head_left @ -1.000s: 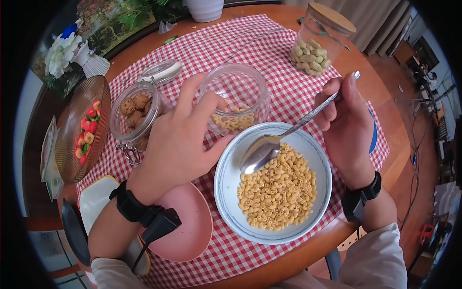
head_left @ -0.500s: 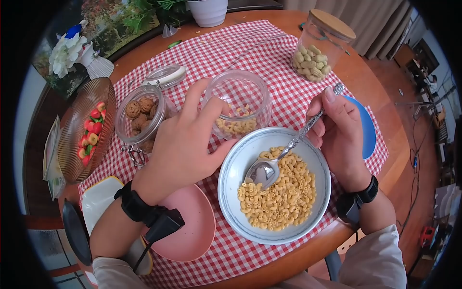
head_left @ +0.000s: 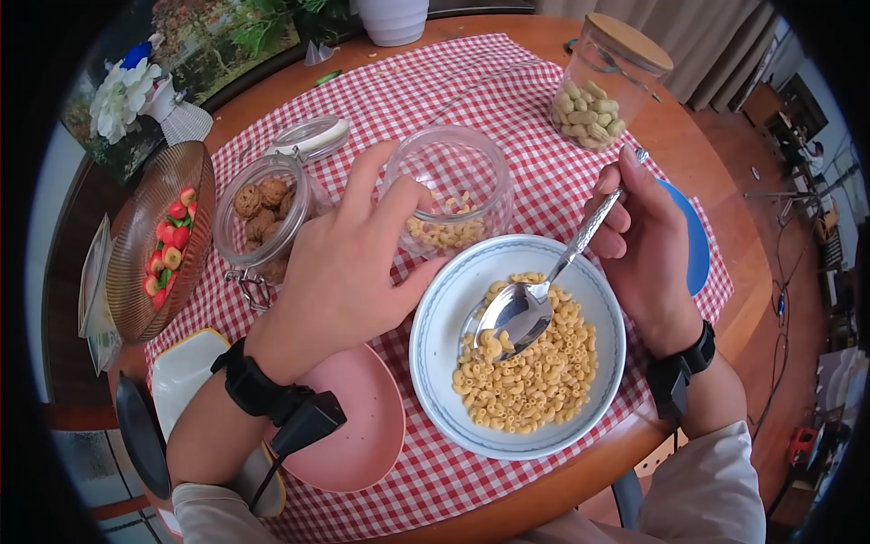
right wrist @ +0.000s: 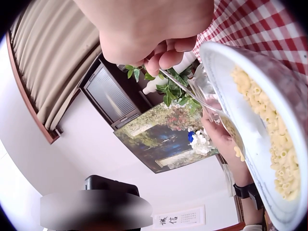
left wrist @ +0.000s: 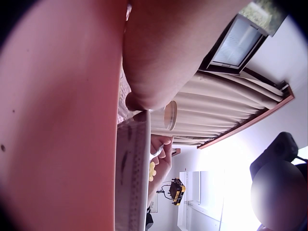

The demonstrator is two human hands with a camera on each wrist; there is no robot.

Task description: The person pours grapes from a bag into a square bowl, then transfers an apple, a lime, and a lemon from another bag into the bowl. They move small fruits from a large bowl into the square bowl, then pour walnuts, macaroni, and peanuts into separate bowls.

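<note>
My right hand (head_left: 648,258) pinches a metal spoon (head_left: 517,319) by its patterned handle. The spoon's bowl holds a few macaroni at its tip, above a white bowl (head_left: 430,363) with a blue-lined rim. Dry macaroni (head_left: 530,385) covers the bottom of that bowl, and in the right wrist view a few pieces (right wrist: 239,153) show at the spoon's edge. My left hand (head_left: 349,258) is bent around the near left side of a lidless glass jar (head_left: 489,172), its thumb reaching to the white bowl's rim. Some macaroni lies inside the jar.
An open jar of walnuts (head_left: 272,204) stands left of my left hand. A pink plate (head_left: 358,426) lies under my left forearm. A blue plate (head_left: 693,236) is behind my right hand; a lidded peanut jar (head_left: 589,109) stands at the back right.
The spoon has dipped from the bowl's left side into the macaroni, then risen a little with pieces on it. My left hand stays at the glass jar.
</note>
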